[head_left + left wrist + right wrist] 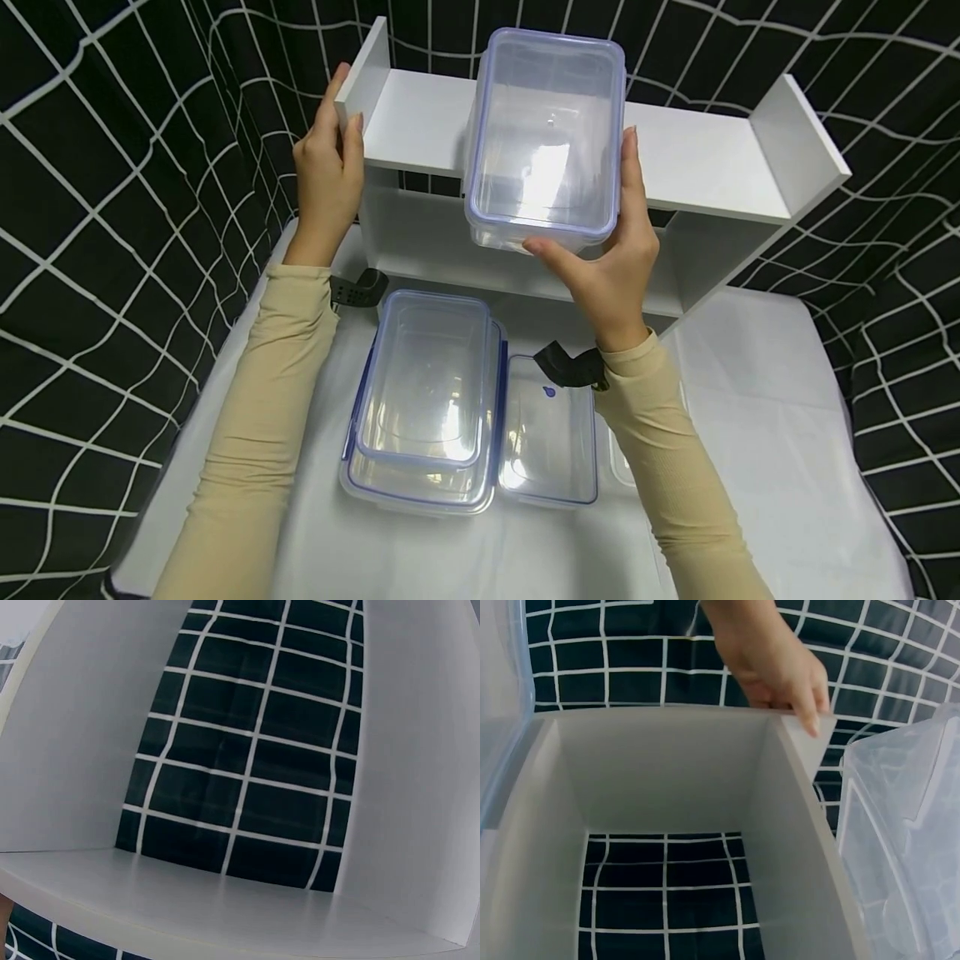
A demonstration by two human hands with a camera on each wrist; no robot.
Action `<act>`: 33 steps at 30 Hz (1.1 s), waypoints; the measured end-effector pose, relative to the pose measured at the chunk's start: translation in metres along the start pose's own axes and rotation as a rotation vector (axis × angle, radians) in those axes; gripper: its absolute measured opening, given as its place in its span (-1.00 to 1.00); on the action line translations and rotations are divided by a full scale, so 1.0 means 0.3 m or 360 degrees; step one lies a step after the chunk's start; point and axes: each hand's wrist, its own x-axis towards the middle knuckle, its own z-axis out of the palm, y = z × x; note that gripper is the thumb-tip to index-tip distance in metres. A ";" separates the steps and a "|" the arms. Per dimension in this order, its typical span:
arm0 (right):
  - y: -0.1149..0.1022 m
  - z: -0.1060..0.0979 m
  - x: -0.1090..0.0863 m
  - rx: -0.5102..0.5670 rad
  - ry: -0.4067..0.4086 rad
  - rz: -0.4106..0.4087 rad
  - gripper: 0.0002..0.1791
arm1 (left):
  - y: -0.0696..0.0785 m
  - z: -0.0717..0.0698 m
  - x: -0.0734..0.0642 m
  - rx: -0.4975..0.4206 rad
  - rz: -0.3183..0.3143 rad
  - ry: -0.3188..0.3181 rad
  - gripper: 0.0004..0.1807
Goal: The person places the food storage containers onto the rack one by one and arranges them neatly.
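My left hand point(327, 179) grips the left upright panel point(367, 71) of a white shelf unit point(697, 158), thumb on the near side. With my right hand point(624, 267) I hold a clear plastic food container point(551, 142) with a lavender-rimmed lid, thumb at its near edge and fingers along its right side. It is tilted, lid facing me, over the middle of the upper board; whether it touches the board I cannot tell. In the right wrist view, the left hand point(784, 671) pinches the panel's edge and the clear container point(900, 840) shows at right.
On the white-covered table point(780, 450), two clear lidded containers are stacked, a smaller one point(423, 375) atop a larger one point(420, 487). A flat clear container point(551, 442) lies to their right, another partly behind my right forearm. Black white-lined cloth point(97, 250) surrounds the table.
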 end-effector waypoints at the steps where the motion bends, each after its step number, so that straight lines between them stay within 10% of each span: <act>1: 0.002 0.002 0.005 -0.0013 -0.0013 0.0014 0.38 | 0.000 0.000 0.000 -0.0004 -0.0002 0.0000 -0.54; 13: -0.012 0.021 0.075 0.0059 -0.0192 0.0382 0.38 | -0.005 0.002 0.002 0.0011 -0.0014 0.0005 -0.55; 21: -0.008 0.010 0.084 0.0164 -0.0188 0.0381 0.38 | 0.001 0.007 -0.002 0.0013 -0.0005 0.0008 -0.55; 33: -0.048 -0.027 0.070 0.0139 0.0091 0.0228 -0.40 | 0.007 0.008 0.000 -0.0009 -0.0015 0.0009 -0.54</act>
